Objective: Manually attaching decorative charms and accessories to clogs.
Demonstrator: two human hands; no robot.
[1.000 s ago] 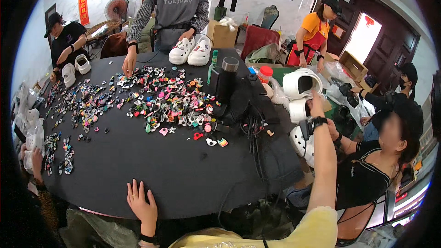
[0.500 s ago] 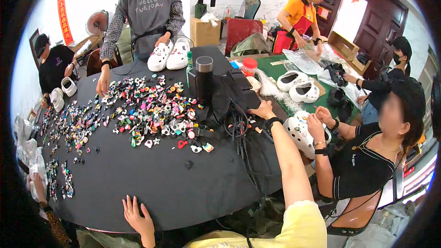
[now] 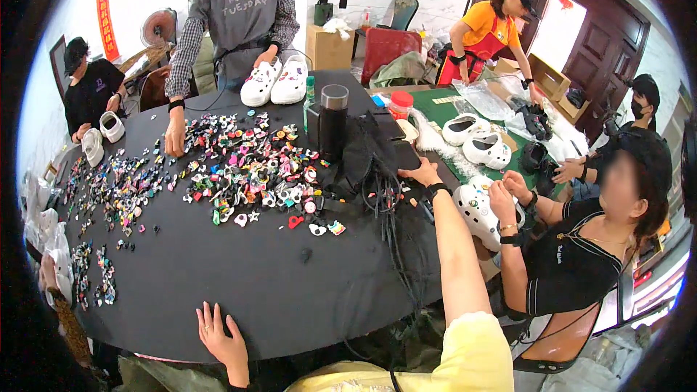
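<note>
My left hand (image 3: 223, 337) rests flat on the black tabletop near its front edge, fingers spread, with a ring on one finger and nothing held. My right arm stretches forward across the table's right side. At its end, my right hand (image 3: 423, 173) is closed at the near edge of a flat black rectangular thing (image 3: 406, 154), which looks like a phone; some fingers are hidden. Beside it lie a black bag (image 3: 361, 147) and a tangle of black cords (image 3: 385, 199). A dark bottle (image 3: 333, 125) with a grey top stands left of the bag.
Colourful shoe charms (image 3: 250, 167) lie in heaps across the table. A person opposite holds white clogs (image 3: 274, 83) and reaches into the charms. At my right, another person works on a white clog (image 3: 475, 210). More clogs (image 3: 475, 138) sit on a green mat (image 3: 443, 109).
My right hand has shifted slightly, and the flat black thing now shows more clearly above it. My left hand stays put. The far person in orange has reached farther right.
</note>
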